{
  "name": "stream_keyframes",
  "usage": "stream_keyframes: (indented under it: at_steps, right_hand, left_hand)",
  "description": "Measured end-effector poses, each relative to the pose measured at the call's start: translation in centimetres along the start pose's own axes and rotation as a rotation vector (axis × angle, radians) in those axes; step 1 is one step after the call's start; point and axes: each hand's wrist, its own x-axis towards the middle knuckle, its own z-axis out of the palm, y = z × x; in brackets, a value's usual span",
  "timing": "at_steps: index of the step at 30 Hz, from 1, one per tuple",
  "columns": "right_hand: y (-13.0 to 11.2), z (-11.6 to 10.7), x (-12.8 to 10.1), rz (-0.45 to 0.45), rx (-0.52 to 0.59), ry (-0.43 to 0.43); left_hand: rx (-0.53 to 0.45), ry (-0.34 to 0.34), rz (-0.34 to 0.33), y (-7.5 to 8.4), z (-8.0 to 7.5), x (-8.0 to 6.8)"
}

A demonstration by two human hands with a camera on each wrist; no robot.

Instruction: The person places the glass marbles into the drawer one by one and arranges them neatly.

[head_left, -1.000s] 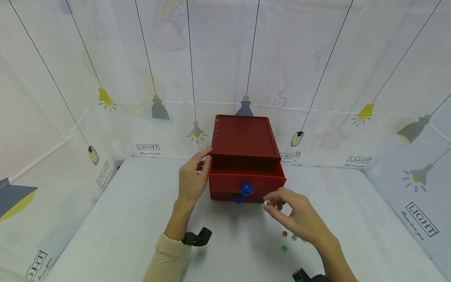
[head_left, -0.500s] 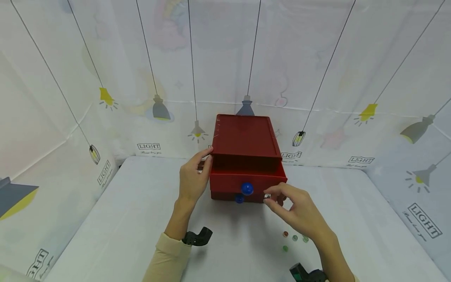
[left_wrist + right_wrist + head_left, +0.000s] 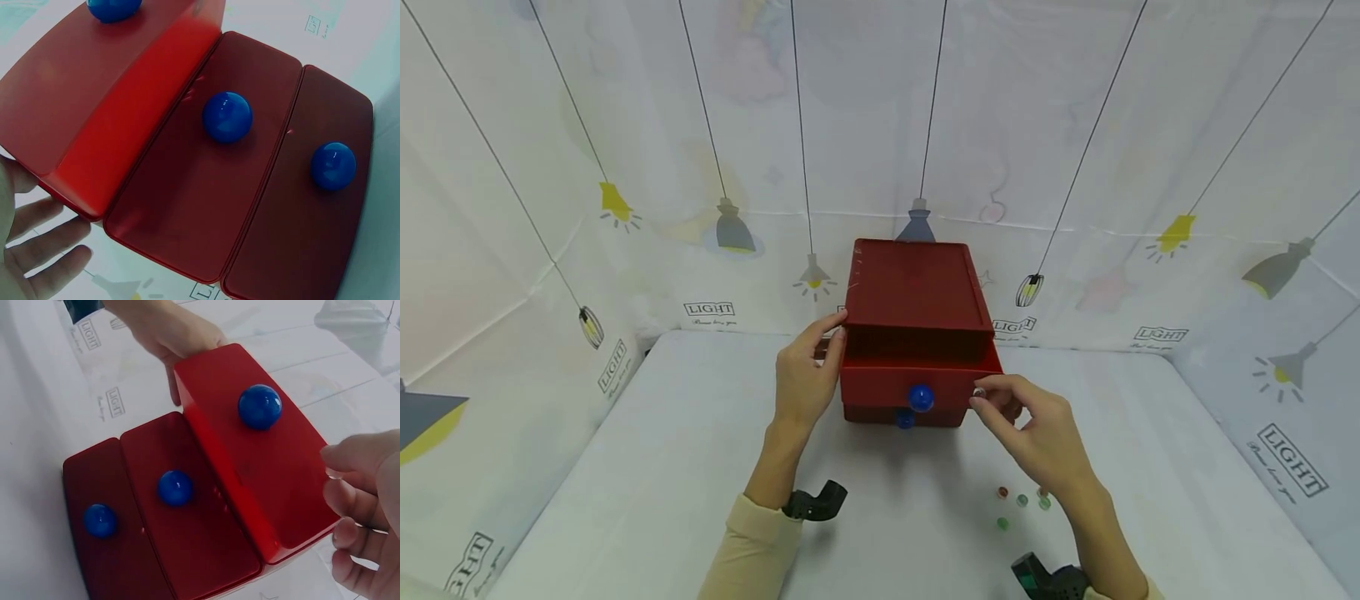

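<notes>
A red box [image 3: 919,283] with its top drawer [image 3: 880,390] pulled out stands toward the back of the white table. Blue round knobs mark its drawers; the two lower drawers [image 3: 181,187] are closed. My left hand [image 3: 805,379] rests against the left side, fingers fairly straight and fingertips right at the box and drawer edge. Between thumb and index finger my right hand [image 3: 1037,421] pinches a small glass marble [image 3: 979,392], close by the right end of the drawer front. In the right wrist view only a little of the marble [image 3: 335,474] shows.
Several more small marbles lie on the table below my right hand: a brownish one [image 3: 1002,492], a pale one [image 3: 1022,501] and a green one [image 3: 1003,524] among them. A white curtain [image 3: 1060,167] printed with lamps hangs behind the box.
My right hand has risen with the marble from below the drawer to the right part of its front. The left hand keeps its place against the box.
</notes>
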Motion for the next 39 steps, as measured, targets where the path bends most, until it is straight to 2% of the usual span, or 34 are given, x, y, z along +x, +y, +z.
stream_keyframes:
  at_steps: [6, 12, 17, 25, 34, 39]
  right_hand:
    - [0.1, 0.4, 0.1, 0.044, -0.007, 0.098]
    - [0.2, 0.8, 0.2, 0.025, 0.014, 0.159]
    - [0.1, 1.1, 0.2, 0.015, 0.011, 0.197]
    - [0.1, 0.9, 0.1, 0.055, 0.030, 0.216]
    - [0.3, 1.1, 0.6, 0.174, 0.009, 0.291]
    - [0.2, 1.5, 1.4, 0.262, 0.045, 0.333]
  left_hand:
    - [0.001, 0.013, -0.011, -0.1, -0.2, 0.0]
    - [0.000, 0.006, -0.014, -0.1, -0.4, 0.0]
    - [0.004, 0.006, -0.015, -0.1, -0.3, 0.0]
    - [-0.006, -0.003, -0.002, -0.3, 0.2, -0.1]
    - [-0.011, -0.019, 0.002, 0.0, 0.3, -0.3]
    - [-0.005, -0.002, 0.002, 0.0, -0.1, -0.1]
